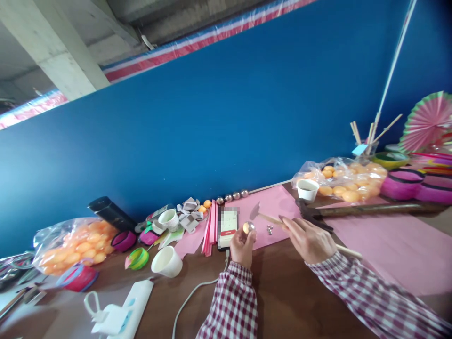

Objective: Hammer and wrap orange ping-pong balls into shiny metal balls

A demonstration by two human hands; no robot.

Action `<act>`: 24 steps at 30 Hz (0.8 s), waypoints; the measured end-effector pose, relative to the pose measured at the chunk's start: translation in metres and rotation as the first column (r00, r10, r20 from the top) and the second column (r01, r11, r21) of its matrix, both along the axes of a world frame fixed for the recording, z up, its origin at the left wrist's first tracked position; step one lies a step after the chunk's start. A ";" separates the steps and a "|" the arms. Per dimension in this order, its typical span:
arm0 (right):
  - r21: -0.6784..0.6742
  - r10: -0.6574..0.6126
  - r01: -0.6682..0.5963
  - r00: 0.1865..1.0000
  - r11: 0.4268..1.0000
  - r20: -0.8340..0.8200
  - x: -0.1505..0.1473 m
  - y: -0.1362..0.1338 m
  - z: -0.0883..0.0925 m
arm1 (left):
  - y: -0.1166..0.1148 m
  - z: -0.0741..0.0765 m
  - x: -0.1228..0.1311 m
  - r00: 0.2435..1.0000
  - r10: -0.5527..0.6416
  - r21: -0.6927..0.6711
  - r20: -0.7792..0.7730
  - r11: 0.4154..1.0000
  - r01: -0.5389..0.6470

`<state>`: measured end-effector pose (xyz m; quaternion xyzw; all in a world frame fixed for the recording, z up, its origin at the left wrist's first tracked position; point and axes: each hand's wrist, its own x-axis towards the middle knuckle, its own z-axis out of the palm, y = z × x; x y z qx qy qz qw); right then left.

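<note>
My left hand (pixel 242 246) is closed around a small ball (pixel 249 227), pale orange on one side and shiny silver on the other. It is held just above the table, in front of a phone (pixel 229 221). My right hand (pixel 310 239) grips the wooden handle of a small hammer (pixel 270 218). The hammer's head (pixel 254 211) is just beyond the ball and looks apart from it. Several tiny silvery beads (pixel 270 230) lie on the pink paper (pixel 278 200) between my hands.
Several silver balls (pixel 236 196) line the back edge. Bags of orange balls (pixel 356 181) (pixel 79 247) lie on both sides. A larger hammer (pixel 374 208) lies at right. White cups (pixel 167 262) (pixel 308 189), a power strip (pixel 130 308) and a cable (pixel 197 286) are on the table.
</note>
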<state>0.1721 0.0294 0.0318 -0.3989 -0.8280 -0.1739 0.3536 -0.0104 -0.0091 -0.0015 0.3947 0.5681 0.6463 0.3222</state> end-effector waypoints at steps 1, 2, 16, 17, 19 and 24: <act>0.001 0.003 -0.003 1.000 1.000 0.001 0.000 0.000 0.000 | 0.000 0.001 0.000 1.000 -0.003 -0.001 0.003 1.000 0.003; 0.001 0.010 -0.010 1.000 1.000 0.012 0.000 0.001 0.000 | 0.000 0.002 0.001 1.000 -0.007 -0.005 0.015 1.000 0.007; 0.001 0.035 -0.035 0.999 0.999 0.027 -0.002 -0.002 -0.002 | 0.002 0.005 0.003 0.931 -0.032 0.011 0.363 0.999 0.030; 0.000 0.033 -0.033 0.999 0.999 0.018 -0.002 -0.002 -0.001 | 0.002 0.005 0.004 0.930 -0.033 0.004 0.366 0.999 0.034; -0.003 0.025 -0.025 1.000 1.000 -0.019 -0.002 -0.003 -0.001 | 0.001 0.007 0.004 0.926 -0.035 -0.002 0.376 0.999 0.039; 0.011 0.044 -0.044 0.999 0.999 0.010 -0.001 -0.003 0.001 | 0.000 0.007 0.004 0.910 -0.067 0.007 0.410 0.997 0.071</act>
